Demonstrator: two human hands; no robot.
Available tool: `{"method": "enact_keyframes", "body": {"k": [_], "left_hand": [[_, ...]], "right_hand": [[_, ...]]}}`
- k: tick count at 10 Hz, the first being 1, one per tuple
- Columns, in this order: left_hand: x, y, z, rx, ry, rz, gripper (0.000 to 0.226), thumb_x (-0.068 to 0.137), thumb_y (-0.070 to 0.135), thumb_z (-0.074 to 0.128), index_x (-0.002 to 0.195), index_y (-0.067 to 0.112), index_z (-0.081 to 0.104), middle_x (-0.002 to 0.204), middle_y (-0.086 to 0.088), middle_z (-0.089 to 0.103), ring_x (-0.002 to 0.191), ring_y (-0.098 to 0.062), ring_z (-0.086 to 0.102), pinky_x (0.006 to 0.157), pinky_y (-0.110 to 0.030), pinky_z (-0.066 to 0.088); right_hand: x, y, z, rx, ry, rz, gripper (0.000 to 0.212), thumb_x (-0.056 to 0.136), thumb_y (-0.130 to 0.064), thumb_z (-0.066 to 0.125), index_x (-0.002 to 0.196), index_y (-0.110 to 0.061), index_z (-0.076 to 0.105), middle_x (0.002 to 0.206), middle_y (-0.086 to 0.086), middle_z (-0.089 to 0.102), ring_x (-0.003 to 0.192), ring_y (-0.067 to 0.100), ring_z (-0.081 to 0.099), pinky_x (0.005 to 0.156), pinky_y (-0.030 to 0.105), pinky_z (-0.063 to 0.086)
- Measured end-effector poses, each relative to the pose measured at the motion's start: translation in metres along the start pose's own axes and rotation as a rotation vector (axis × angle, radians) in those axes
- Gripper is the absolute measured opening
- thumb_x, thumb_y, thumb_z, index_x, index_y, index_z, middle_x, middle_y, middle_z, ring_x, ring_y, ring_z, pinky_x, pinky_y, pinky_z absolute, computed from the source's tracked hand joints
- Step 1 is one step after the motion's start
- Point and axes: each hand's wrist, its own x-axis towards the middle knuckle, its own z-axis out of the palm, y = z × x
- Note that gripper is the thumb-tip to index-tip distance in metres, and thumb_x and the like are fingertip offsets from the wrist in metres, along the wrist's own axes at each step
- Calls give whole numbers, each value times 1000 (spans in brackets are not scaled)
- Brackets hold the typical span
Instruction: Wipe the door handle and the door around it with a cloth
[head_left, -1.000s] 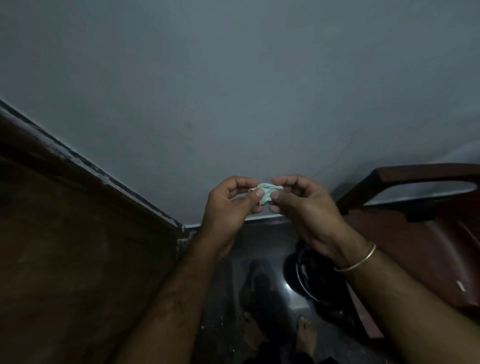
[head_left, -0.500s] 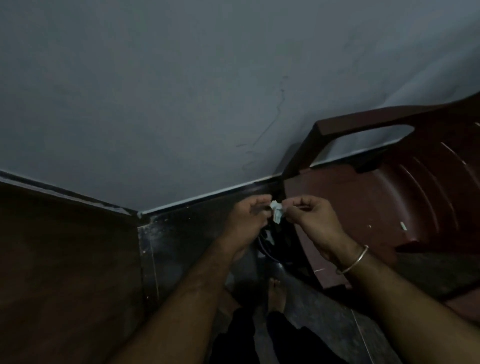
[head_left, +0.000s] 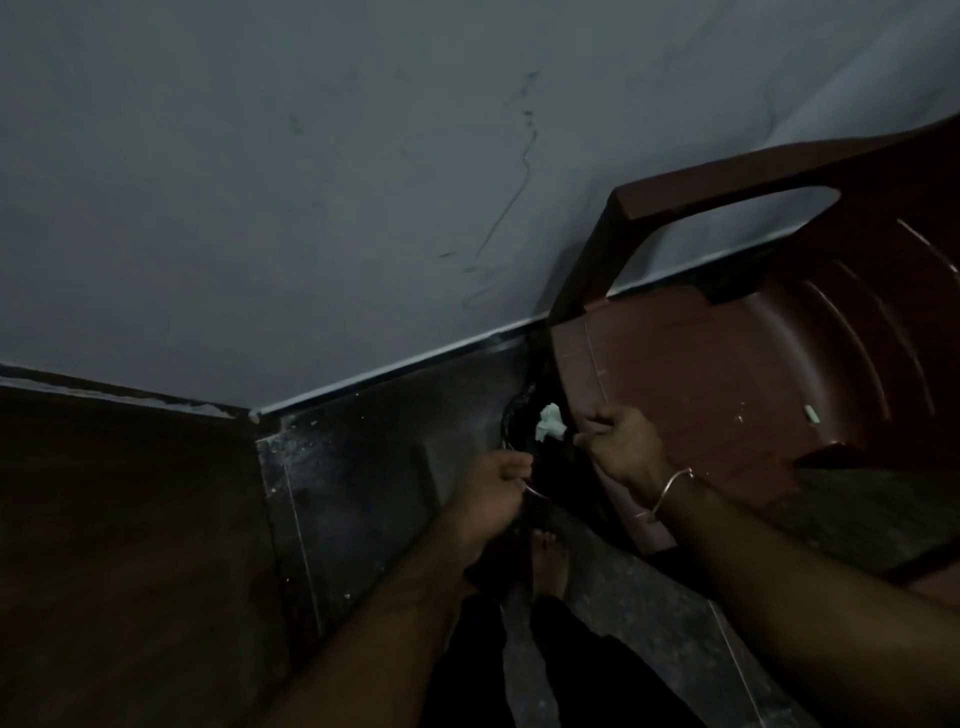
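While right hand (head_left: 621, 449) pinches cloth (head_left: 549, 423) at its 10 o'clock, left hand (head_left: 498, 488), curled, contents unclear, sits lower; door handle unseen.

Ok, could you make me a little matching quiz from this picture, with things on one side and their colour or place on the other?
Things:
1. chair
2. wall
3. bangle
4. cloth

Colour or place:
A. white and crumpled
B. around a wrist
C. dark red
D. pale grey

Pairs: 1-C, 2-D, 3-B, 4-A
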Motion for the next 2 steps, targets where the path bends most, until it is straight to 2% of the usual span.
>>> {"method": "enact_keyframes", "body": {"k": [1,2], "left_hand": [[0,-10,3,7,-13,-29,37,89,-20,39,119,-13,57,111,-25,60,87,-15,58,82,-15,46],[2,-20,7,50,-23,-60,35,89,-17,42,118,-9,60,117,-26,62,109,-32,60,100,-33,46]], "right_hand": [[2,8,0,-50,28,15,33,82,-4,66,113,-14,70,111,2,71,105,19,65,82,12,40],[0,16,3,-10,49,48,27,80,2,66,102,-12,72,91,-2,67,85,13,61,57,-1,36]]}}
